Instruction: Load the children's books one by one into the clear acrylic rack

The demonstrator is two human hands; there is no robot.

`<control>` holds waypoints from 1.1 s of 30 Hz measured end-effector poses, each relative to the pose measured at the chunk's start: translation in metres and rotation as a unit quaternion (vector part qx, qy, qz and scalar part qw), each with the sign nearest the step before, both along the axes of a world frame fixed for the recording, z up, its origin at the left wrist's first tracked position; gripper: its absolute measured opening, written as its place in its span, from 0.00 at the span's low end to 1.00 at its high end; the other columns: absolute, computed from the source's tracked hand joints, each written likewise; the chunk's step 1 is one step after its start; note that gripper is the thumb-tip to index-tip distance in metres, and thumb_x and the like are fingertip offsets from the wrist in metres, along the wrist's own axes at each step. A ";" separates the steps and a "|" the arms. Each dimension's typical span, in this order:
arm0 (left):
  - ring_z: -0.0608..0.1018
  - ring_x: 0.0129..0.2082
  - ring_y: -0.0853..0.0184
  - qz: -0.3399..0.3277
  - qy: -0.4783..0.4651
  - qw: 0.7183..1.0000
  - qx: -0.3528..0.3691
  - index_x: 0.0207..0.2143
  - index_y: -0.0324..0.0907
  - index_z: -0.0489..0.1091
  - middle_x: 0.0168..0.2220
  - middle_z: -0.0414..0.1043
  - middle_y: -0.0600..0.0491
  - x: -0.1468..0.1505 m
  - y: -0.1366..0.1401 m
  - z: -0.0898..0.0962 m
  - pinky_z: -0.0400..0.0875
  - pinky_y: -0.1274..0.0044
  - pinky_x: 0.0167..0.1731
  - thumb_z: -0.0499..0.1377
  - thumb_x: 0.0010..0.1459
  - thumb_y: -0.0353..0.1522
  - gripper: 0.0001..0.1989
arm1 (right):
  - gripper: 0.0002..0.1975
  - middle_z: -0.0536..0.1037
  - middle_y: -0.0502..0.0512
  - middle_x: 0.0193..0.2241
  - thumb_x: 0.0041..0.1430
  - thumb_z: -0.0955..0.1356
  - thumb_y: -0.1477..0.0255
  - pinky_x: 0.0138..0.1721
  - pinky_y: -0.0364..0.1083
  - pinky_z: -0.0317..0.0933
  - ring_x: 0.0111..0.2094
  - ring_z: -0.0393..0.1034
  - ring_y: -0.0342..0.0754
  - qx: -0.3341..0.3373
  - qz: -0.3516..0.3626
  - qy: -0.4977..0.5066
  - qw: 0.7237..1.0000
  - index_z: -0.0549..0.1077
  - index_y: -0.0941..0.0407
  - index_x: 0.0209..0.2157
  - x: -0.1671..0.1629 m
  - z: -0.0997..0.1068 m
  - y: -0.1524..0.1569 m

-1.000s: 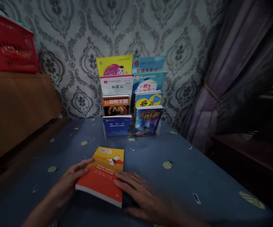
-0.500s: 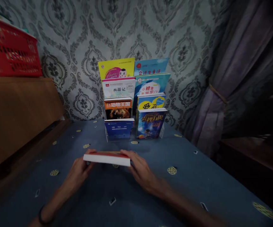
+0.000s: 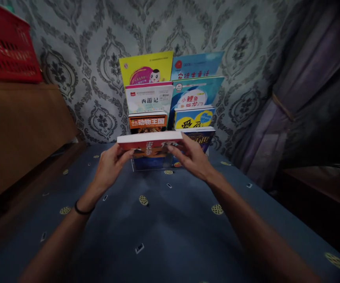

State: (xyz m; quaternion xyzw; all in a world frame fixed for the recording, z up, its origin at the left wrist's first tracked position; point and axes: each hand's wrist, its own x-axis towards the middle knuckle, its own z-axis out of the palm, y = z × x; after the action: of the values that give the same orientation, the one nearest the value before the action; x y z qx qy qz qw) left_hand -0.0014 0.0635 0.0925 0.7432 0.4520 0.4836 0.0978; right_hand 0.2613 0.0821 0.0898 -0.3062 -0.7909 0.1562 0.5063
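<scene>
Between my hands is a thick book [image 3: 149, 146] with a red cover and white page edges on top. My left hand [image 3: 110, 165] grips its left end, thumb on the cover. My right hand [image 3: 194, 157] holds the right end the same way. The held book is in front of the lower left of a clear tiered stand [image 3: 134, 165], hiding most of a blue book [image 3: 152, 162]. Behind it stand an orange animal book [image 3: 148, 122], a white book [image 3: 149, 100] and a yellow one [image 3: 146, 65]. On the right rise several more books, the nearest a dark blue one [image 3: 203, 138].
A blue patterned cloth [image 3: 170, 220] covers the surface. At left a red basket [image 3: 9, 51] sits on a brown wooden cabinet [image 3: 25, 129]. A tied purple curtain [image 3: 273, 118] hangs at right, before patterned wallpaper [image 3: 99, 47].
Both hands have raised the red book and carried it forward to the stand. Its cover has tilted up into sight. The camera view has shifted nearer the stand.
</scene>
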 end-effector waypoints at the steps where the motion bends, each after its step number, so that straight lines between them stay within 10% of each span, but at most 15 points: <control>1: 0.82 0.35 0.65 0.001 -0.002 1.000 0.003 0.46 0.40 0.74 0.38 0.83 0.52 0.002 0.004 0.002 0.75 0.78 0.34 0.60 0.64 0.42 0.16 | 0.18 0.79 0.57 0.43 0.68 0.64 0.58 0.45 0.57 0.74 0.43 0.75 0.53 0.006 0.005 0.004 1.000 0.71 0.54 0.52 0.002 0.003 0.004; 24: 0.81 0.28 0.65 -0.012 0.048 0.993 -0.103 0.47 0.39 0.71 0.26 0.78 0.53 0.007 0.081 -0.031 0.74 0.76 0.32 0.55 0.64 0.44 0.19 | 0.16 0.80 0.61 0.44 0.66 0.62 0.64 0.40 0.54 0.72 0.41 0.76 0.54 -0.058 -0.027 -0.060 0.996 0.68 0.57 0.52 0.004 -0.028 0.068; 33: 0.82 0.32 0.57 0.190 0.213 0.955 -0.085 0.45 0.40 0.63 0.30 0.78 0.47 0.016 0.083 -0.041 0.69 0.75 0.31 0.54 0.68 0.40 0.12 | 0.07 0.78 0.59 0.30 0.66 0.63 0.68 0.33 0.49 0.62 0.32 0.74 0.54 -0.043 -0.235 -0.213 0.947 0.71 0.56 0.38 -0.005 -0.037 0.069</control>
State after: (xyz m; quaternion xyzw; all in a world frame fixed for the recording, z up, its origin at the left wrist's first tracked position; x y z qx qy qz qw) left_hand 0.0142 0.1466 0.0517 0.7185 0.6345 0.2830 -0.0315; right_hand 0.2567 0.1510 0.0531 -0.5307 -0.7788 -0.0023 0.3344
